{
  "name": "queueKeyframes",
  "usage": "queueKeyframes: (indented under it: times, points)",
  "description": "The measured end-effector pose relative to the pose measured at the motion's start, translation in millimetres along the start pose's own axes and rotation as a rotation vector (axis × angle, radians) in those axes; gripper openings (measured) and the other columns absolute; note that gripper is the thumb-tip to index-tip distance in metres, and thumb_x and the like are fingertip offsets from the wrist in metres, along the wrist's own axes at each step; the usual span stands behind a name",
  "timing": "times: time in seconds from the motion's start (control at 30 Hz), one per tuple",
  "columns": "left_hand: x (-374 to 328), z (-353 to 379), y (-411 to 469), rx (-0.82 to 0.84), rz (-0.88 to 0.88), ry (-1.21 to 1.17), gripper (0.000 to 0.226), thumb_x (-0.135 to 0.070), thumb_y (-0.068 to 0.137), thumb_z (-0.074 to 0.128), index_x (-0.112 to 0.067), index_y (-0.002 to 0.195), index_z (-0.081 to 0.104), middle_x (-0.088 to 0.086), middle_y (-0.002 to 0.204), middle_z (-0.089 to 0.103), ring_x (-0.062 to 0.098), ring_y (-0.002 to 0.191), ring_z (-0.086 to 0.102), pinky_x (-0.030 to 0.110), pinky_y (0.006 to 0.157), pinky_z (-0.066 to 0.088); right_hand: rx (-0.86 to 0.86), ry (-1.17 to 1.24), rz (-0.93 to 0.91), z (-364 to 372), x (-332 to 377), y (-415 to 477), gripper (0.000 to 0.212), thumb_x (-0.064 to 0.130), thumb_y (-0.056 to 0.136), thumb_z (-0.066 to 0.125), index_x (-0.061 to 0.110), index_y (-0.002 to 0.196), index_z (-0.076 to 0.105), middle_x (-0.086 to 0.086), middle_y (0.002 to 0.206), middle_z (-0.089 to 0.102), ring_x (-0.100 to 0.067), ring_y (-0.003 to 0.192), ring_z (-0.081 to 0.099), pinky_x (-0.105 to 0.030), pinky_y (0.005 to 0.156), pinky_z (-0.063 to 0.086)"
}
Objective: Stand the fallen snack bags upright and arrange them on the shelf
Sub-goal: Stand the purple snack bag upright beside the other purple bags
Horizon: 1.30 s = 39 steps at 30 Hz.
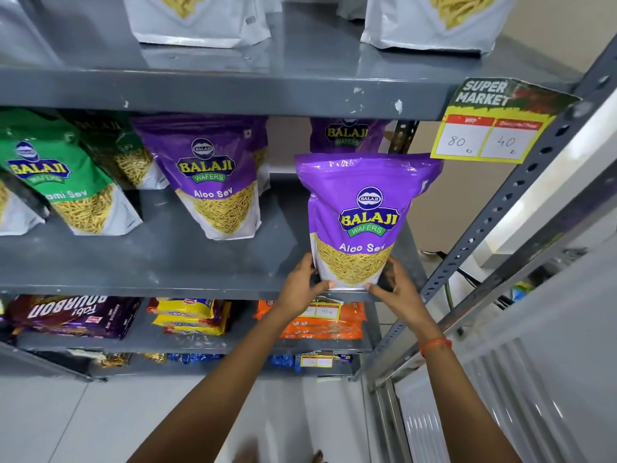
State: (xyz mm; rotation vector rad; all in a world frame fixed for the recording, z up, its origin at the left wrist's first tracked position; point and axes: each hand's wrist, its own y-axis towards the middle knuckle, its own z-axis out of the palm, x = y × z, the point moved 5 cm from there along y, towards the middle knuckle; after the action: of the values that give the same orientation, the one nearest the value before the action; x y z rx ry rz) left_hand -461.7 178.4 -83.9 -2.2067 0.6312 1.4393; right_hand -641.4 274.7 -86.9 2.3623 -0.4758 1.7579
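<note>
A purple Aloo Sev bag (365,215) stands upright at the front right of the grey middle shelf (150,262). My left hand (302,285) grips its bottom left corner and my right hand (399,285) grips its bottom right corner. Behind it another purple bag (347,135) stands, mostly hidden. A second upright purple Aloo Sev bag (213,175) stands in the shelf's middle. Green snack bags (63,182) lean at the left.
A yellow price tag (490,128) hangs from the upper shelf edge at right. White bags (200,18) stand on the top shelf. Biscuit packs (76,315) and orange packets (330,325) fill the lower shelf. A perforated steel upright (500,212) frames the right side.
</note>
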Motion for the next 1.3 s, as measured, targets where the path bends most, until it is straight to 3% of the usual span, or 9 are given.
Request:
queueKeyframes:
  times: [0.17, 0.3, 0.47, 0.63, 0.73, 0.83, 0.9, 1.13, 1.3]
  points:
    - [-9, -6, -9, 0.036, 0.054, 0.008, 0.094, -0.034, 0.077, 0.071, -0.017, 0.147, 0.010, 0.003, 0.154, 0.028, 0.018, 0.139, 0.032, 0.027, 0.109, 0.039, -0.409, -0.054, -0.160, 9, 35, -22, 0.069, 0.031, 0.083, 0.062, 0.022, 0.140, 0.025, 0.005, 0.144, 0.036, -0.009, 0.134, 0.033, -0.032, 0.112, 0.029]
    - [-24, -38, -23, -0.249, 0.209, 0.116, 0.090, -0.058, 0.082, 0.051, -0.026, 0.148, -0.001, -0.011, 0.159, 0.006, 0.000, 0.142, 0.009, 0.025, 0.115, 0.018, -0.780, -0.168, -0.505, 48, 94, -51, 0.045, 0.034, 0.094, 0.039, 0.018, 0.136, 0.035, -0.004, 0.135, 0.038, -0.016, 0.131, 0.036, -0.026, 0.112, 0.028]
    - [-34, -111, -28, -0.535, 0.402, 0.104, 0.080, -0.053, 0.088, 0.044, -0.020, 0.149, 0.005, -0.006, 0.159, 0.010, 0.000, 0.145, 0.010, 0.014, 0.117, 0.011, -0.638, -0.145, -0.677, 130, 148, -19, 0.043, 0.021, 0.093, 0.041, 0.011, 0.135, 0.036, -0.001, 0.133, 0.037, -0.012, 0.129, 0.036, -0.025, 0.112, 0.029]
    - [22, -199, -15, -0.745, 0.218, -0.044, 0.100, -0.034, 0.080, 0.069, -0.012, 0.149, -0.001, -0.003, 0.158, 0.006, -0.005, 0.141, 0.007, 0.009, 0.115, 0.010, -0.352, -0.168, -0.416, 196, 151, 66, 0.059, 0.004, 0.082, 0.057, -0.003, 0.135, 0.033, -0.023, 0.139, 0.040, -0.034, 0.131, 0.037, -0.035, 0.113, 0.026]
    - [65, -240, 18, -0.586, 0.004, -0.077, 0.110, -0.011, 0.069, 0.080, -0.002, 0.148, 0.003, 0.005, 0.152, 0.021, 0.000, 0.125, 0.034, 0.017, 0.104, 0.032, -0.128, -0.129, -0.125, 215, 136, 119, 0.074, -0.009, 0.076, 0.064, -0.012, 0.136, 0.022, -0.030, 0.146, 0.028, -0.034, 0.137, 0.029, -0.032, 0.113, 0.021]
    - [87, -253, 53, -0.210, -0.073, -0.093, 0.073, 0.001, 0.071, 0.076, 0.002, 0.133, 0.038, 0.016, 0.132, 0.052, 0.030, 0.123, 0.052, 0.039, 0.105, 0.043, 0.048, 0.107, 0.011, 226, 123, 141, 0.057, -0.024, 0.076, 0.054, -0.017, 0.128, 0.032, -0.038, 0.139, 0.037, -0.027, 0.121, 0.042, -0.039, 0.106, 0.033]
    - [91, -256, 61, -0.088, -0.107, -0.145, 0.055, 0.004, 0.071, 0.074, -0.003, 0.120, 0.050, 0.013, 0.117, 0.059, 0.030, 0.115, 0.055, 0.049, 0.105, 0.042, 0.057, 0.166, 0.055, 229, 111, 139, 0.046, -0.025, 0.076, 0.053, -0.020, 0.120, 0.040, -0.042, 0.132, 0.043, -0.028, 0.114, 0.047, -0.046, 0.105, 0.036]
    - [104, -238, 14, 0.024, -0.082, -0.098, 0.065, -0.022, 0.066, 0.081, -0.012, 0.123, 0.051, 0.008, 0.127, 0.063, 0.022, 0.119, 0.058, 0.048, 0.106, 0.043, -0.034, 0.126, 0.016, 221, 70, 73, 0.043, -0.016, 0.076, 0.061, 0.012, 0.108, 0.054, -0.009, 0.117, 0.056, 0.013, 0.087, 0.061, -0.005, 0.085, 0.046]
    - [106, -220, -21, -0.033, -0.039, -0.044, 0.064, -0.027, 0.068, 0.079, -0.015, 0.125, 0.052, 0.007, 0.128, 0.062, 0.025, 0.121, 0.054, 0.049, 0.105, 0.043, 0.004, 0.105, 0.045, 212, 56, 40, 0.045, -0.010, 0.076, 0.065, 0.018, 0.110, 0.055, -0.003, 0.117, 0.059, -0.003, 0.102, 0.059, -0.018, 0.096, 0.045]
